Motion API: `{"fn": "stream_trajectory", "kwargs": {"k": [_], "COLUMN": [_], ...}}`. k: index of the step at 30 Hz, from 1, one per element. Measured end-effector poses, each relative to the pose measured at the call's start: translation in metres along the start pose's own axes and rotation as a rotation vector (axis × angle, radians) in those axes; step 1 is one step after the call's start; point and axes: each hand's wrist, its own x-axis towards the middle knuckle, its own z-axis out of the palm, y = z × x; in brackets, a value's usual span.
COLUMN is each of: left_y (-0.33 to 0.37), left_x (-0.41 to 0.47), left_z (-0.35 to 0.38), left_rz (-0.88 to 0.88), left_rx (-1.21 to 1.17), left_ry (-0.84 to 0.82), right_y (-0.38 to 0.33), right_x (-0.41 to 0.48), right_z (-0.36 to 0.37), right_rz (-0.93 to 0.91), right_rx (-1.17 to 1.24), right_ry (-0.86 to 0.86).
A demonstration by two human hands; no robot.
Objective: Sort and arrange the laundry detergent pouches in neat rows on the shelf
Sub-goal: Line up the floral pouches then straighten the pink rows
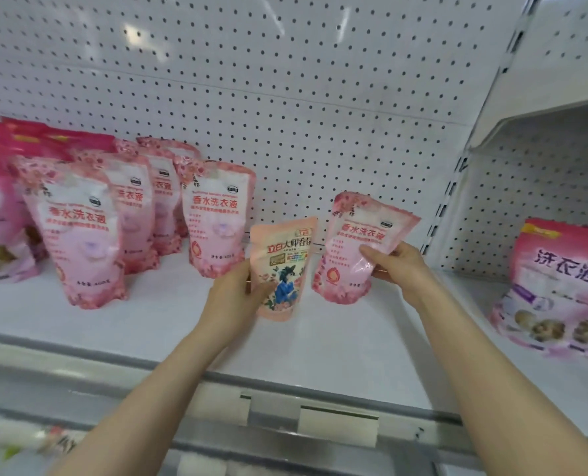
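Pinching with the left hand (232,297) the lower left edge of a peach pouch (282,266), thumb on its front, forearm reaching up from below; held upright over the shelf (148,321). Gripping with the right hand (399,266) a pink pouch (361,245), thumb across its lower right side, top leaning right, just beside the peach one. Left of the left fingers, rows of standing pink pouches (217,218); well right of the right fingers, a large pink bag (560,286).

Left hand (232,292) grips peach pouch (282,269); right hand (397,264) grips pink pouch (358,247).
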Motion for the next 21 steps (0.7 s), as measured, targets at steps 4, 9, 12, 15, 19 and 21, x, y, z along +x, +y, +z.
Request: {"fn": "stream_trajectory", "kwargs": {"k": [4,9,12,15,19,21], "left_y": [0.002,0.004,0.014,0.028,0.055,0.066], "left_x": [0.002,0.007,0.012,0.022,0.027,0.018], "left_z": [0.001,0.007,0.018,0.036,0.065,0.074], "left_rz": [-0.026,-0.024,-0.013,-0.028,-0.038,0.05], "left_rx": [0.001,-0.033,-0.059,-0.096,-0.167,-0.162], "left_ry": [0.011,0.035,0.01,-0.027,-0.038,0.074], "right_y": [0.001,0.001,0.008,0.013,0.012,0.01], "right_x": [-0.011,-0.026,-0.038,-0.055,-0.084,-0.097], "right_z": [-0.007,-0.017,-0.029,-0.045,-0.074,-0.084], "right_rz": [-0.072,-0.156,-0.169,-0.169,-0.218,-0.22], "right_rx": [-0.018,0.052,0.077,0.09,0.102,0.123], "right_ry": [0.04,0.081,0.171,0.218,0.239,0.25]}}
